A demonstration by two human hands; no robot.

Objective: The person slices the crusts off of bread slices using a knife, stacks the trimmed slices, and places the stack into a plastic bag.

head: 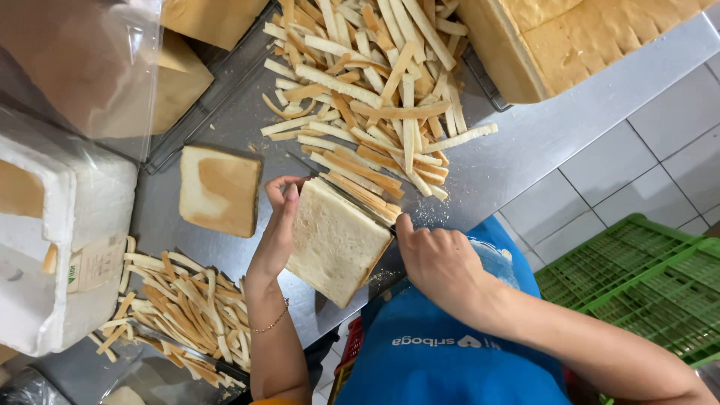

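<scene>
The left hand point(279, 225) steadies a stack of white bread slices point(334, 240) on the steel table point(525, 142), fingers pressed together flat against the stack's left side. The right hand point(439, 259) is closed around a knife point(352, 201) whose blade lies along the stack's far edge, where the crusts are. Cut crust strips point(375, 97) pile up beyond; another heap point(180, 307) lies near left, beside a single slice point(219, 189). The risk appears to be the blade sliding toward the left fingertips, or the stack shifting sideways and cutting unevenly.
</scene>
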